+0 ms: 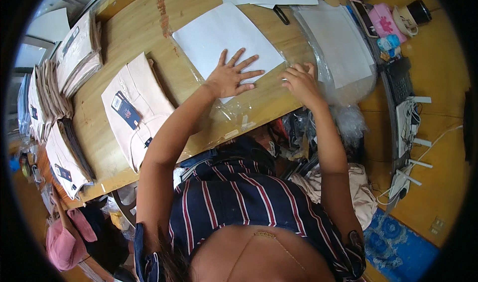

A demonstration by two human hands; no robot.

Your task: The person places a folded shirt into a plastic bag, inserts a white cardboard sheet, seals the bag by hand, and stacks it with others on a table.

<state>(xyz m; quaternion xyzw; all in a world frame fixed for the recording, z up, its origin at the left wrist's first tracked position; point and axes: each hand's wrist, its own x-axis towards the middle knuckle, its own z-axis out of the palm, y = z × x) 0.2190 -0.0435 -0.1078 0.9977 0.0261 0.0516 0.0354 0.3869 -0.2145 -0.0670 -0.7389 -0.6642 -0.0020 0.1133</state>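
Observation:
My left hand [231, 78] lies flat with its fingers spread on a white sheet [224, 35]. Clear plastic film [226, 110] shows along the sheet's near edge. Just right of the sheet, my right hand [302, 85] has its fingers bent inward over the table; what they pinch, if anything, is too small to make out. To the left of my left forearm rests a folded pale pink garment [144, 88] with a dark blue hang tag [126, 110] on it.
Stacks of folded garments [74, 53] stand at the table's left. Plastic bags with white sheets [336, 48] lie at the right, near a phone [362, 17] and a pink case [383, 20]. Loose plastic [348, 120] hangs by the table edge. Another person [69, 237] is at lower left.

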